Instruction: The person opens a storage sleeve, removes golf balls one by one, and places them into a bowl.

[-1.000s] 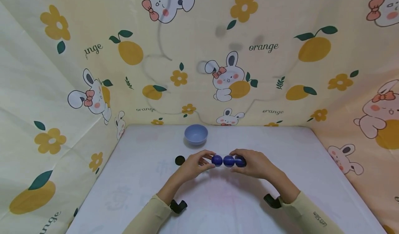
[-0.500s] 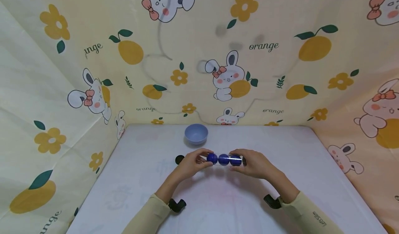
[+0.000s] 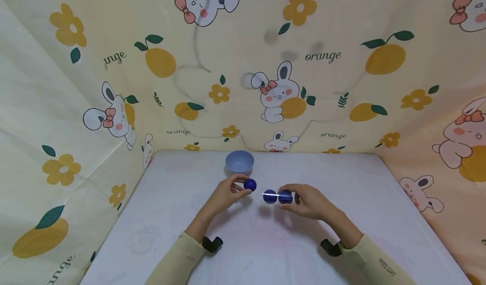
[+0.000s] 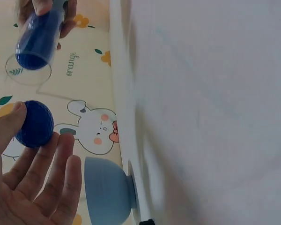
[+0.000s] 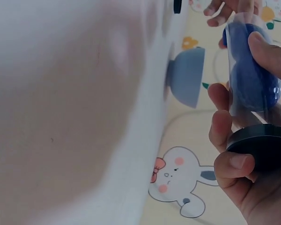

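Note:
My left hand point(image 3: 225, 195) pinches a dark blue ball point(image 3: 250, 184) between thumb and fingertips. In the left wrist view the ball point(image 4: 35, 124) has a dimpled surface like a golf ball. My right hand point(image 3: 311, 201) grips a clear tube point(image 3: 277, 195) held on its side above the table, its uncapped mouth toward the left hand. Two more blue balls point(image 3: 270, 196) lie in a row inside it. A black cap point(image 5: 261, 150) closes the tube's other end, by the right palm. The held ball is apart from the tube mouth.
A light blue bowl point(image 3: 239, 162) stands on the white table point(image 3: 182, 184) just beyond the left hand. Part of a small black disc point(image 5: 177, 5) shows on the table in the right wrist view. Patterned cloth point(image 3: 326, 87) walls in the back and sides.
My left hand has drawn one ball out of the tube mouth and moved left and toward the bowl, now covering the black disc in the head view. The right hand stays nearly still.

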Demonstrator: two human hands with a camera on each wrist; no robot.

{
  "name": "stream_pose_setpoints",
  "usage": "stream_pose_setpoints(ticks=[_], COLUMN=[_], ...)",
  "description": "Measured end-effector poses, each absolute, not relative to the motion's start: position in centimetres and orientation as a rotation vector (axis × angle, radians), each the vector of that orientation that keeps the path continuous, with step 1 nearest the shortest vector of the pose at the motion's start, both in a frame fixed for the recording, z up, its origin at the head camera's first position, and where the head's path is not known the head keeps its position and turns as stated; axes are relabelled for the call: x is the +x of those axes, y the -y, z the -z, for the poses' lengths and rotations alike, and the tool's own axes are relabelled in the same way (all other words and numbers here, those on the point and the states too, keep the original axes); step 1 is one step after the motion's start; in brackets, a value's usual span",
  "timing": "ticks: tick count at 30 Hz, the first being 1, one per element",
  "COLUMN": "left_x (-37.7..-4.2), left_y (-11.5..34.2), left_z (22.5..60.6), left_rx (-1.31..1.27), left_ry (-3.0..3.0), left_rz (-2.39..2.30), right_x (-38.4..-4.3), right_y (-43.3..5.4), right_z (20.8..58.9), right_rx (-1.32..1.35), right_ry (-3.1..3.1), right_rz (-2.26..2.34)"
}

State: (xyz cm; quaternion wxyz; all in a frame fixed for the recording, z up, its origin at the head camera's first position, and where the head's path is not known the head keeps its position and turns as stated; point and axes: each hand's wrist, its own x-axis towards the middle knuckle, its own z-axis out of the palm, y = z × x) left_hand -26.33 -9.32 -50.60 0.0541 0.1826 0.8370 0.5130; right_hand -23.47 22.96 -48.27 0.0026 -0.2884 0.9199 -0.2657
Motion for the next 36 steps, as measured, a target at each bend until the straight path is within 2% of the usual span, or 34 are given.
stream_pose_setpoints(ticks=[18,36], left_x=[-28.8,-32.2], left_y=[9.7,10.1], left_z=[50.1,51.1], left_rx=[0.374,0.293], left_ry=[-2.710,-2.815], left_rz=[-1.562,-1.523], right_x=[-23.1,-22.8], right_y=[-23.3,-23.9], right_z=[48.8,48.8], right_rx=[-0.918,-0.924], right_ry=[-2.824,-2.795], right_rz=[0.908,0.953])
